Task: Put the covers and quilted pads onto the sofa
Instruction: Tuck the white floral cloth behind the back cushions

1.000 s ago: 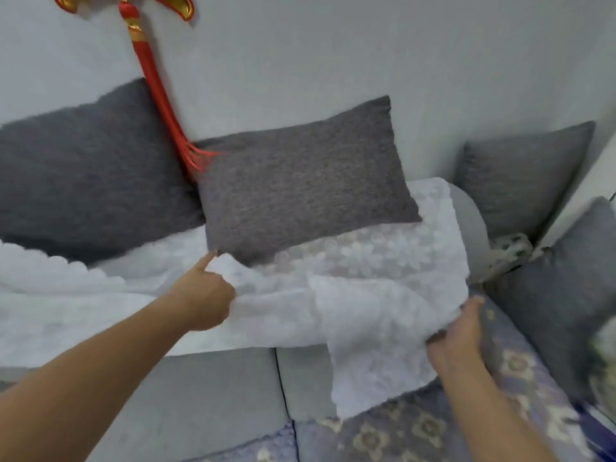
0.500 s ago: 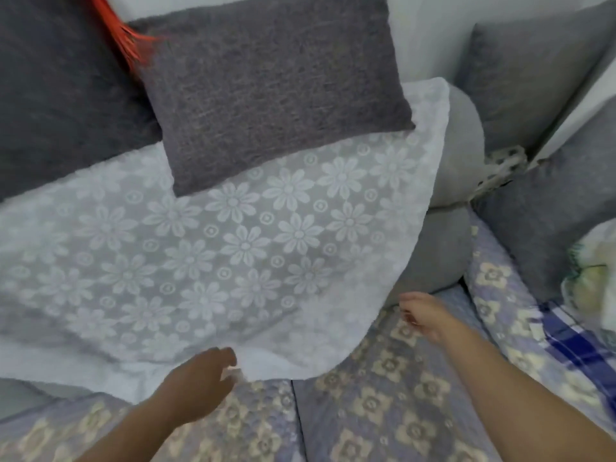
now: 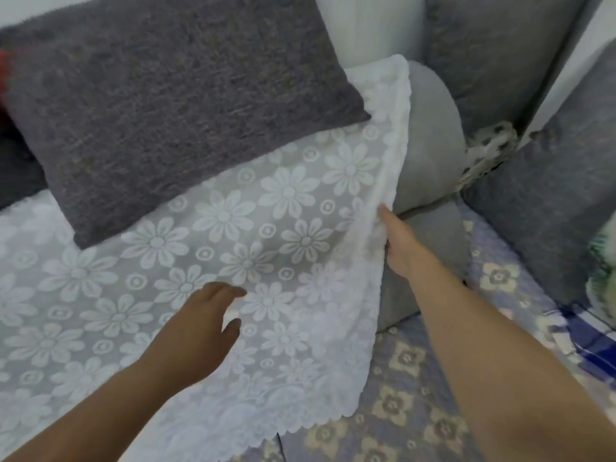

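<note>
White floral lace cover (image 3: 233, 248) draped over the sofa's grey backrest (image 3: 430, 135) and hanging down toward the seat, where its scalloped hem overlaps the quilted pad (image 3: 410, 388), a lavender, flower-patterned layer already lying on the cushions. A dark grey pillow (image 3: 173, 108) leans on the upper part of the cover and probably helps pin it against the backrest. The right hand (image 3: 398, 243) reaches forward along the cover's right edge, its grip closed on that selvedge between thumb and fingers, apparently to draw the edge taut and square it to the backrest's rounded end. The left hand (image 3: 196, 331) is extended palm down over the middle of the lace with fingers spread and relaxed, holding nothing; whether it touches the fabric cannot be told, but the pose suits smoothing wrinkles toward the hem. Further grey cushions (image 3: 546, 208) stand at the corner on the right. The cover looks nearly placed; fine alignment remains.
</note>
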Demonstrator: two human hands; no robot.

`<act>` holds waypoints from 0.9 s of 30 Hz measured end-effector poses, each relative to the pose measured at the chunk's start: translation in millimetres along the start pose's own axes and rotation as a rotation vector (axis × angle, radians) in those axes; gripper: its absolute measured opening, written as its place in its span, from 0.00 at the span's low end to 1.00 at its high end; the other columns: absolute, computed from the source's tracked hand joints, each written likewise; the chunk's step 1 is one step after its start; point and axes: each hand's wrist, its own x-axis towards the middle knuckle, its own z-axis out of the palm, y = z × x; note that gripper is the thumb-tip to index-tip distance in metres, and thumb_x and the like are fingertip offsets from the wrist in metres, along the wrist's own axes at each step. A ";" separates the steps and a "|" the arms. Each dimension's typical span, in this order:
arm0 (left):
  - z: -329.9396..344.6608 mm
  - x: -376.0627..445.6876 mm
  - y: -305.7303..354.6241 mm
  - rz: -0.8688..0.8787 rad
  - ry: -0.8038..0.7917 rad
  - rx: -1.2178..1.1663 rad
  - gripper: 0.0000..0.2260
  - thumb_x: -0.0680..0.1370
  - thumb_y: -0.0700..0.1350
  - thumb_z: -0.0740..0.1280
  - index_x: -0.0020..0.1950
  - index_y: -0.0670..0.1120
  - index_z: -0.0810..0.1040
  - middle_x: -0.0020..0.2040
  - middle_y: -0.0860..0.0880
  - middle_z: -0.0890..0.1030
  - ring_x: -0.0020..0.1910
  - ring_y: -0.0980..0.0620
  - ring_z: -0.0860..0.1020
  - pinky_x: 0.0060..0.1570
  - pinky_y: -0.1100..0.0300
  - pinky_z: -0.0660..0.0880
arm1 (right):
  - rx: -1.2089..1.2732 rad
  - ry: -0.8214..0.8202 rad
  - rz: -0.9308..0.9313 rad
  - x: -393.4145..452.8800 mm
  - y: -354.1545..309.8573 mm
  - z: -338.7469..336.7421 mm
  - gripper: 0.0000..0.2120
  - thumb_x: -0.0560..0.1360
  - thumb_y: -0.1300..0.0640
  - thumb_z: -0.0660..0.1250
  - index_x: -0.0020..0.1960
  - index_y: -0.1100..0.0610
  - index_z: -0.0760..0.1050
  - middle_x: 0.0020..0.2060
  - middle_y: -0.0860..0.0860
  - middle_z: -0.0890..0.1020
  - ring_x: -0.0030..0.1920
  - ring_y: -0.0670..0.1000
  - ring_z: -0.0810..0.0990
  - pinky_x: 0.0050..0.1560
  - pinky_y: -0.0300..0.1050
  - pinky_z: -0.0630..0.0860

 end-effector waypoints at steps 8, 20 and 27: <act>-34.4 189.9 56.5 0.372 0.237 0.371 0.25 0.82 0.46 0.61 0.79 0.49 0.61 0.79 0.44 0.60 0.77 0.42 0.60 0.73 0.45 0.65 | 0.064 -0.188 0.051 -18.5 13.1 -13.8 0.14 0.82 0.67 0.57 0.45 0.52 0.73 0.26 0.40 0.82 0.27 0.38 0.81 0.29 0.34 0.77; 10.3 296.8 72.6 0.451 0.411 0.610 0.31 0.80 0.62 0.53 0.81 0.50 0.61 0.80 0.41 0.59 0.79 0.38 0.55 0.78 0.43 0.51 | -0.406 0.908 -0.443 5.0 5.0 -186.4 0.10 0.73 0.56 0.76 0.38 0.55 0.76 0.33 0.46 0.80 0.45 0.61 0.81 0.31 0.31 0.69; 12.3 296.8 75.8 0.458 0.427 0.667 0.32 0.80 0.61 0.53 0.81 0.48 0.61 0.80 0.39 0.60 0.78 0.37 0.58 0.77 0.41 0.53 | -0.385 0.671 -0.414 93.2 -69.0 -138.9 0.15 0.80 0.44 0.64 0.54 0.55 0.78 0.48 0.50 0.82 0.50 0.52 0.79 0.42 0.43 0.71</act>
